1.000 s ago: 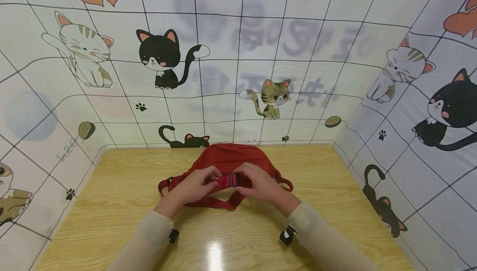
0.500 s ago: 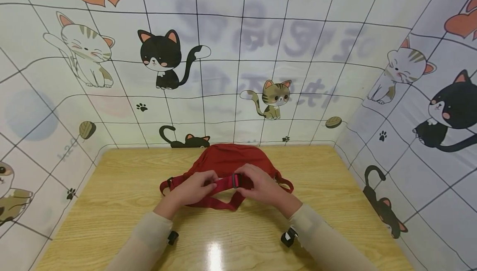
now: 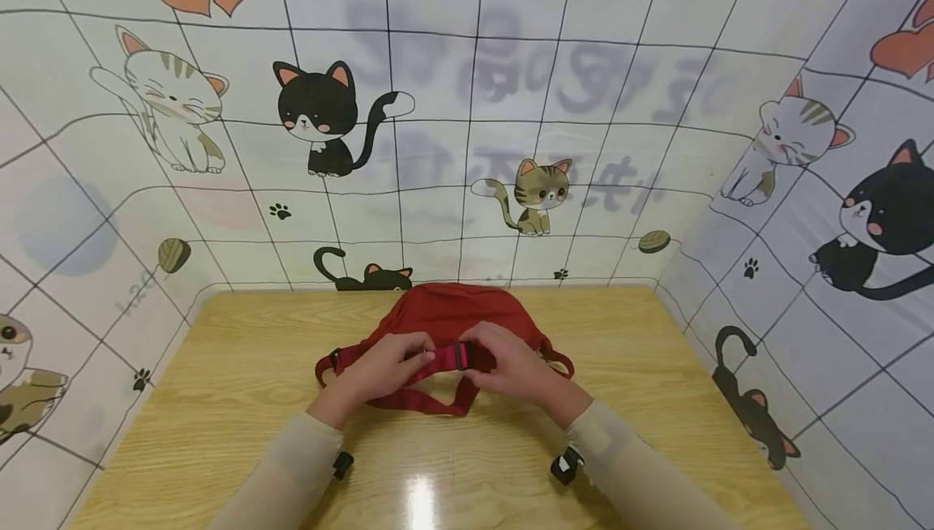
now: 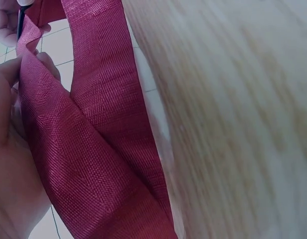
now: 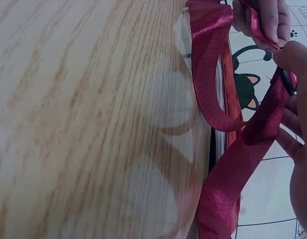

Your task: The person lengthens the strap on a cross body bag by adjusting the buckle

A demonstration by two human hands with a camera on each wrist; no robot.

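Observation:
A red bag (image 3: 460, 311) lies on the table with its strap (image 3: 445, 361) drawn toward me. My left hand (image 3: 383, 366) pinches the strap between thumb and fingers, left of a black slider buckle (image 3: 463, 355). On the buckle's other side, my right hand (image 3: 511, 364) pinches the strap, fingertips right beside the buckle. The right wrist view shows the right thumb over the slider buckle (image 5: 285, 82), partly covering it. A slack loop of strap (image 4: 88, 149) hangs below the left hand in the left wrist view. Both hands hide part of the bag's front.
The wooden table (image 3: 219, 433) ends at a cloth wall (image 3: 438, 214) printed with cats, right behind the bag. A side loop (image 3: 562, 361) of strap sticks out at the bag's right. Black pieces show under both sleeves, one being a black clip (image 3: 565, 465) by the right forearm.
The left thumb and fingers have shifted slightly right along the strap, nearer the buckle. The right hand keeps its hold almost still. The head view has tilted a little.

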